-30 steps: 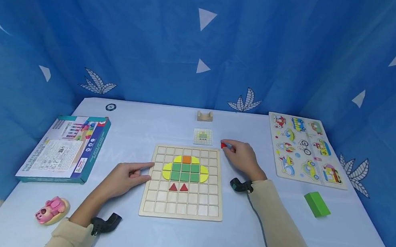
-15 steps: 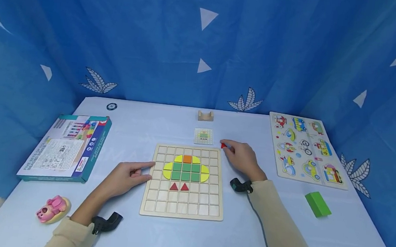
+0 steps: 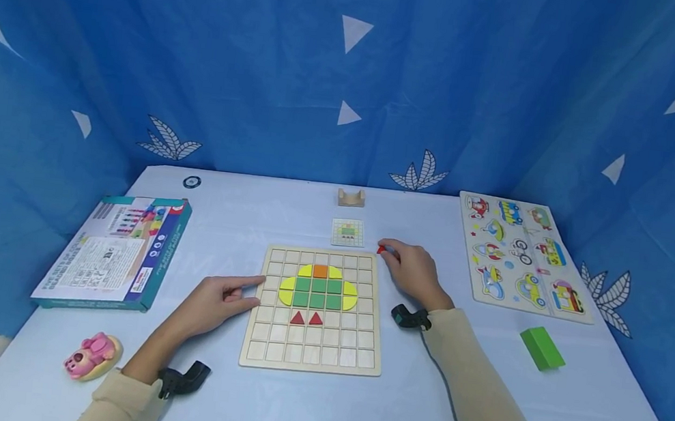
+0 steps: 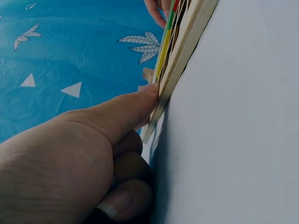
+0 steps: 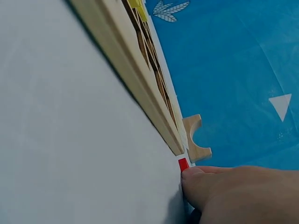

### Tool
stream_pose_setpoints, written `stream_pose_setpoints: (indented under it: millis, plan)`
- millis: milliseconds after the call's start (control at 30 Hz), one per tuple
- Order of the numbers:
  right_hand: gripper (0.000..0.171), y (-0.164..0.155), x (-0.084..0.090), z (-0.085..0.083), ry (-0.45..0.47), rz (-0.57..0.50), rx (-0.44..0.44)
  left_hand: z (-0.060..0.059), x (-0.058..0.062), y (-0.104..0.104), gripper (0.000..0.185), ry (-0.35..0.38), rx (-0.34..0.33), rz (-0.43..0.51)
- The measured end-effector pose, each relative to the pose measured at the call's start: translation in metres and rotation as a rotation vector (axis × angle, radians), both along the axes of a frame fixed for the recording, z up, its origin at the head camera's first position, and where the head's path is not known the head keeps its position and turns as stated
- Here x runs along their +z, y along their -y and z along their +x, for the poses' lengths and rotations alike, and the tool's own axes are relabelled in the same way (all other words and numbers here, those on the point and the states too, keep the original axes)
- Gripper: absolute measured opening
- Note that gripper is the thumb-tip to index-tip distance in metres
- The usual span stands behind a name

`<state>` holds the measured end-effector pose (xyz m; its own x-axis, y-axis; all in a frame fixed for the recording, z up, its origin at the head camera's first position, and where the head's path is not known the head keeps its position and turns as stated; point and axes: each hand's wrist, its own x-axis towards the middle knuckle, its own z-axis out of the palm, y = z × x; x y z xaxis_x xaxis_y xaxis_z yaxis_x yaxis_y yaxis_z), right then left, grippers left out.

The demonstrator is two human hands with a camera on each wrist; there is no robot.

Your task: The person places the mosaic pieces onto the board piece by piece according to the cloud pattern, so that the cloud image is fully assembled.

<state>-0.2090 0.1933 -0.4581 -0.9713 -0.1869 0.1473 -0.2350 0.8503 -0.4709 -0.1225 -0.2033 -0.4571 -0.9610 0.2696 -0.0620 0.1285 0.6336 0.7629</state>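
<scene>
A square wooden grid board lies on the table. Set in it are yellow rounded pieces, green squares, an orange square and two red triangles. The left hand rests its straight index finger and thumb against the board's left edge, its other fingers tucked in. Just beyond the board's far right corner, the right hand pinches a small red piece between thumb and index finger, close over the table. The fingers hide most of that piece.
A small pattern card and a notched wooden holder sit behind the board. To the right are a picture puzzle and a green block. On the left lie a box, a pink bear figure and a round disc.
The red piece turns slightly in the right fingertips; a bluish bit seen there one second ago no longer shows. The left hand keeps its place at the board's edge.
</scene>
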Motion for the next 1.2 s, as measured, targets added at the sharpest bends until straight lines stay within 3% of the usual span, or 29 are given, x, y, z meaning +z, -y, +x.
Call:
stream_pose_setpoints:
  millis: [200, 400, 567, 1000, 1200]
  plan:
    - [0.032, -0.001, -0.004, 0.003, -0.014, -0.016, -0.012, 0.000, 0.000, -0.002, 0.046, -0.006, 0.005, 0.003]
    - [0.032, -0.004, -0.008, 0.012, 0.028, -0.104, -0.032, 0.006, -0.006, -0.003, 0.046, 0.026, 0.005, 0.008]
    - [0.031, 0.001, -0.002, 0.024, 0.030, -0.177, -0.006, 0.005, -0.006, -0.003, 0.045, 0.006, -0.001, 0.019]
    - [0.027, 0.039, 0.014, 0.091, 0.043, -0.212, 0.184, 0.001, -0.001, -0.001, 0.045, -0.003, -0.001, 0.004]
    - [0.023, 0.055, 0.013, 0.113, 0.030, -0.212, 0.239, -0.001, -0.001, 0.000, 0.045, -0.010, -0.002, 0.001]
